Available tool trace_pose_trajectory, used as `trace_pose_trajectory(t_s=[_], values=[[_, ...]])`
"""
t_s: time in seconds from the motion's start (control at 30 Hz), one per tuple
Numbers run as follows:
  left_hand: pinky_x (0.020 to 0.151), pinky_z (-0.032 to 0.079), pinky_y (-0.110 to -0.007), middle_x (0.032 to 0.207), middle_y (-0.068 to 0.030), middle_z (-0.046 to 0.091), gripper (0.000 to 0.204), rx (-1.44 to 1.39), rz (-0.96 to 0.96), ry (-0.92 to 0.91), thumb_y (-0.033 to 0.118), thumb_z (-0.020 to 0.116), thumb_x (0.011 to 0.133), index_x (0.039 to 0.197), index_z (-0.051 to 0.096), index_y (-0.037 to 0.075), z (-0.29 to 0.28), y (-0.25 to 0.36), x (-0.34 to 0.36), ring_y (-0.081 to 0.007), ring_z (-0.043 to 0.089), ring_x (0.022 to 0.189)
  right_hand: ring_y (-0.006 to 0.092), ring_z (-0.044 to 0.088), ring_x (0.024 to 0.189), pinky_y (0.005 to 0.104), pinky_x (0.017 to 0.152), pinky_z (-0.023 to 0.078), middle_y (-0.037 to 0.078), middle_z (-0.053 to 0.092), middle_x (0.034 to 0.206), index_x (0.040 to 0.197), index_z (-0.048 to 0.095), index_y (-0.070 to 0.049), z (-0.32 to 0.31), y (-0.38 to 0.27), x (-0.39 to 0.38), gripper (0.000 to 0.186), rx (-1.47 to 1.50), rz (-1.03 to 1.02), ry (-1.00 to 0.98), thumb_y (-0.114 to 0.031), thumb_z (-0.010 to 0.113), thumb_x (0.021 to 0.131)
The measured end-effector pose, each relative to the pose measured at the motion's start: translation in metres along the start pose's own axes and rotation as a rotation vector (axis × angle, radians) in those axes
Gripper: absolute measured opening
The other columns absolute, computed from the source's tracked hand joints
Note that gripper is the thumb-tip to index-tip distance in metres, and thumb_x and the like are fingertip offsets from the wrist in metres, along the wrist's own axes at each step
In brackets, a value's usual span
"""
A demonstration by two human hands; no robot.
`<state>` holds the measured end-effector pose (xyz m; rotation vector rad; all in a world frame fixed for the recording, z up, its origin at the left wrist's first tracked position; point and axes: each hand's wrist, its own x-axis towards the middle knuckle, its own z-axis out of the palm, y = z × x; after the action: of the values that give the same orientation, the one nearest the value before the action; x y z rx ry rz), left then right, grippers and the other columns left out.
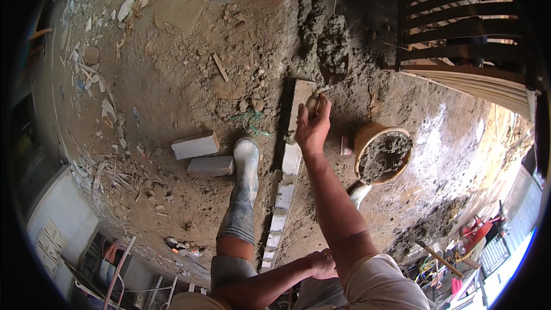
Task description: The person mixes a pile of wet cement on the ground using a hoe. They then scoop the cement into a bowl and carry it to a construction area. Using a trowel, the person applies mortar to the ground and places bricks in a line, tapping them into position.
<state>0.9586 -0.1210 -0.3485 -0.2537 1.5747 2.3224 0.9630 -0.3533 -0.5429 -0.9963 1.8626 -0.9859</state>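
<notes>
Your right hand [313, 129] curls closed around a trowel [313, 103] beside the brick row's [291, 158] far end, a strip of ground [345, 112] separating row from mortar bucket [360, 142], while your left hand's [323, 264] grip is too obscured to make out.

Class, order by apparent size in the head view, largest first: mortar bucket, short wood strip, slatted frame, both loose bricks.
Slatted frame
Mortar bucket
Upper loose brick, lower loose brick: too alike to rank
Short wood strip

The trowel handle [313, 102] is partly covered by the right hand [313, 134]; the left hand [322, 264] is partly masked by the right forearm [340, 209]. The right boot [360, 195] is mostly hidden behind the mortar bucket [365, 134].
</notes>
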Motion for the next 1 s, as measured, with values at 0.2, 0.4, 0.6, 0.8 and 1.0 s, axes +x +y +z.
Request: trace_pose_trajectory(t_s=[0.2,0.4,0.6,0.8,1.0], values=[[0.113,0.034,-0.050,0.155,-0.0203,0.029,0.068,-0.034,-0.114,-0.062,0.052,0.050,0.095,0.149,0.033,0.014,-0.017,0.014,-0.024,-0.0421,0.035,0.139,0.0477,0.059,0.103,0.0507,0.089,0.047,0.026,0.061,0.115,0.127,0.046,-0.004,0.041,-0.004,0.044,0.044,-0.369,0.229,-0.122,-0.014,0.059,0.086],[0.111,0.038,-0.051,0.157,-0.0182,0.024,0.075,-0.057,-0.147,0.081,0.051,0.051,0.094,0.154,0.022,0.016,-0.010,0.012,-0.020,-0.0420,0.036,0.138,0.0434,0.064,0.096,0.0467,0.085,0.050,0.024,0.064,0.107,0.131,0.046,-0.006,-0.007,-0.014,0.015,0.047,-0.328,0.077,-0.095,-0.014,0.060,0.087],[0.101,0.046,-0.053,0.146,-0.0232,0.035,0.066,-0.113,-0.169,0.230,0.047,0.054,0.095,0.148,0.033,0.014,-0.021,0.022,-0.034,-0.0423,0.049,0.122,0.0372,0.066,0.098,0.0406,0.086,0.051,0.024,0.063,0.112,0.133,0.045,-0.002,-0.076,-0.023,-0.027,0.045,-0.305,0.022,-0.166,-0.014,0.060,0.092],[0.101,0.047,-0.046,0.140,-0.0219,0.045,0.052,-0.121,-0.227,0.526,0.039,0.056,0.097,0.138,0.049,0.010,-0.043,0.014,-0.049,-0.0371,0.050,0.126,0.0075,0.049,0.063,0.0231,0.055,0.039,0.001,0.056,0.077,0.132,0.042,-0.004,-0.184,-0.016,-0.093,0.047,-0.168,0.275,-0.079,-0.009,0.063,0.091],[0.106,0.045,-0.040,0.128,-0.0195,0.060,0.048,-0.574,-0.325,1.508,0.029,0.061,0.097,0.136,0.051,0.002,-0.115,-0.049,-0.157,-0.0298,0.059,0.119,0.0094,0.045,0.057,0.0264,0.051,0.037,0.002,0.050,0.070,0.127,0.040,-0.004,-0.289,0.006,-0.152,0.041,-0.315,0.364,-0.103,-0.022,0.057,0.094]])
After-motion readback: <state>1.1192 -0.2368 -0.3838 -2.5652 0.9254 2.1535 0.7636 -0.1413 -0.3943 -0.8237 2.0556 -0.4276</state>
